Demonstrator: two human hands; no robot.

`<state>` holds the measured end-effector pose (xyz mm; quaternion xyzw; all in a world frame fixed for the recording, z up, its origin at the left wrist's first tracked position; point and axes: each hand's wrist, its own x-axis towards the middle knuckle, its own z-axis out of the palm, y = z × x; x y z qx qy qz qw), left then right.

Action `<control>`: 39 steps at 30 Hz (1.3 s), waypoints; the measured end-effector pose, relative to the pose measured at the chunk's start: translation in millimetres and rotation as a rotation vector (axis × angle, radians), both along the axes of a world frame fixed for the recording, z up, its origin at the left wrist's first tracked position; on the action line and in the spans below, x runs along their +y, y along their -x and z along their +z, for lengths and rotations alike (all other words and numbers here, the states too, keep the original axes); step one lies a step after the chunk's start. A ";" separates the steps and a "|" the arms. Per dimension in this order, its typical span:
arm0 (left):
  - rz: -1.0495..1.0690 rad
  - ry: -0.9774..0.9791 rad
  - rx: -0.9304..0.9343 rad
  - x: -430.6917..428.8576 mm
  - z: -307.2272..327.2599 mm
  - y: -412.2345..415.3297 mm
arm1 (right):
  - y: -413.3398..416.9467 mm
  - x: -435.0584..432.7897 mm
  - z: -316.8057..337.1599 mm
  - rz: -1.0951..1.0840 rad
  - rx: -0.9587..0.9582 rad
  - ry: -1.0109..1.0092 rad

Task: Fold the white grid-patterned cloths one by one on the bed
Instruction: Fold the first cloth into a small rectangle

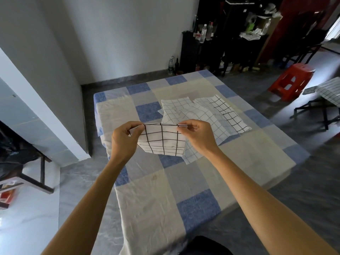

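A white cloth with a bold black grid (162, 141) hangs doubled over above the bed (152, 196). My left hand (124, 140) pinches its top left corner and my right hand (197, 135) pinches its top right corner. Behind it on the bed lie several more white grid cloths in a loose overlapping pile (200, 113): some with a thin blue grid, one with a black grid (227, 113) at the right. The held cloth covers part of the pile.
The bed has a blue, grey and cream checked cover. A wall corner (60, 111) stands to the left, a red plastic stool (292, 81) and a folding table with a grid cloth (329, 92) to the right. Dark shelves with bottles stand at the back.
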<state>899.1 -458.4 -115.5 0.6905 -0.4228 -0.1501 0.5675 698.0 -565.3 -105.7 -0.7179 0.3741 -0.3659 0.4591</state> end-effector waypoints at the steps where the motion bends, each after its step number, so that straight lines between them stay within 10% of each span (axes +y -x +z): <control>1: -0.003 -0.007 -0.003 0.1 -0.2 0.6 | 0.6 -0.4 0.1 -0.004 -0.005 -0.007; 39: -0.150 -0.006 -0.457 -21.7 -16.0 22.2 | 9.7 -13.0 3.7 -0.066 -0.004 -0.066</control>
